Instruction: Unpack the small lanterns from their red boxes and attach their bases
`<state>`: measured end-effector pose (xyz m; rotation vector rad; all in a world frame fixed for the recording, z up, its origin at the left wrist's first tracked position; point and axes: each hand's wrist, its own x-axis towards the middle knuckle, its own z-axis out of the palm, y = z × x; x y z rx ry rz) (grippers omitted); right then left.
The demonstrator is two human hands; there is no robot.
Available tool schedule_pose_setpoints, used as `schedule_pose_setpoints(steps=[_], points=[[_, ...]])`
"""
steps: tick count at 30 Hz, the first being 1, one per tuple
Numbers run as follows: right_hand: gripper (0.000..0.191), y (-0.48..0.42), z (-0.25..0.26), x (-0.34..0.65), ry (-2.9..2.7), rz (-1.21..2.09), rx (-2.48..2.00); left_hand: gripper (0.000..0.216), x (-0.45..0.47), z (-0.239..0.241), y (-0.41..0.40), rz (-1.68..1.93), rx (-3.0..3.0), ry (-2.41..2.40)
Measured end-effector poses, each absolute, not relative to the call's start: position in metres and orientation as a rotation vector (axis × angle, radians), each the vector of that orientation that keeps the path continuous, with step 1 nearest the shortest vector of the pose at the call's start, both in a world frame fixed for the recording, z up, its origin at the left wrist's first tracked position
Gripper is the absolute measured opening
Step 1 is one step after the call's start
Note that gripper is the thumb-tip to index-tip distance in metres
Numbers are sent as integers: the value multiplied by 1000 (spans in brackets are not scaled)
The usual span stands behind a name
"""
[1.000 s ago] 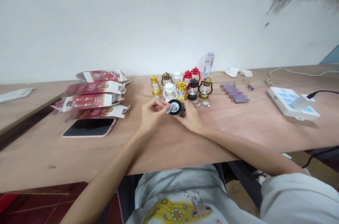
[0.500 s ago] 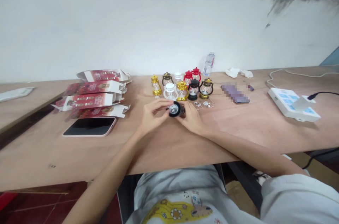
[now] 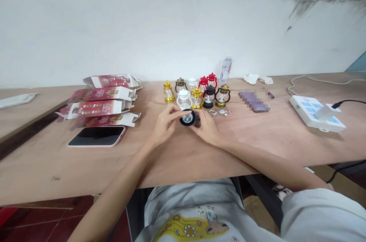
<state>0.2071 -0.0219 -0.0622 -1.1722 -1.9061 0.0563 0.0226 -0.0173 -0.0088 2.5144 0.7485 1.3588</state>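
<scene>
the black round-ended piece (image 3: 188,118) is in your right hand (image 3: 207,128), fingers wrapped round it, while your left hand (image 3: 164,125) lays a forefinger at its rim (whether it grips, i can't tell). just beyond, small lanterns (image 3: 196,93) stand on the surface (image 3: 183,158), with red cartons (image 3: 94,109) leftward.

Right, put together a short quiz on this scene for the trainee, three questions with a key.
1. True or false: the phone lies nearer the camera wearer than the red boxes.
2. How many red lanterns are in the group? A) one B) two C) four
3. Fill in: the dark round item is gripped at its side by the ____ hand.

Key:
1. True.
2. B.
3. Right; the right hand grips its side, while the left hand has a finger at its upper rim.
</scene>
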Motion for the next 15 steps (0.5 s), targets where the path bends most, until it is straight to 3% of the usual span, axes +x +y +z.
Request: schedule_pose_setpoints(steps=[4, 8, 15], points=[[40, -22, -61, 207, -1908, 68, -1186, 25, 23, -9, -18, 1415, 2415, 865], [40, -23, -60, 207, -1913, 94, -1171, 11, 22, -9, -17, 1435, 2432, 861], [41, -23, -61, 207, -1943, 77, -1149, 13, 22, -7, -15, 1421, 2525, 781]])
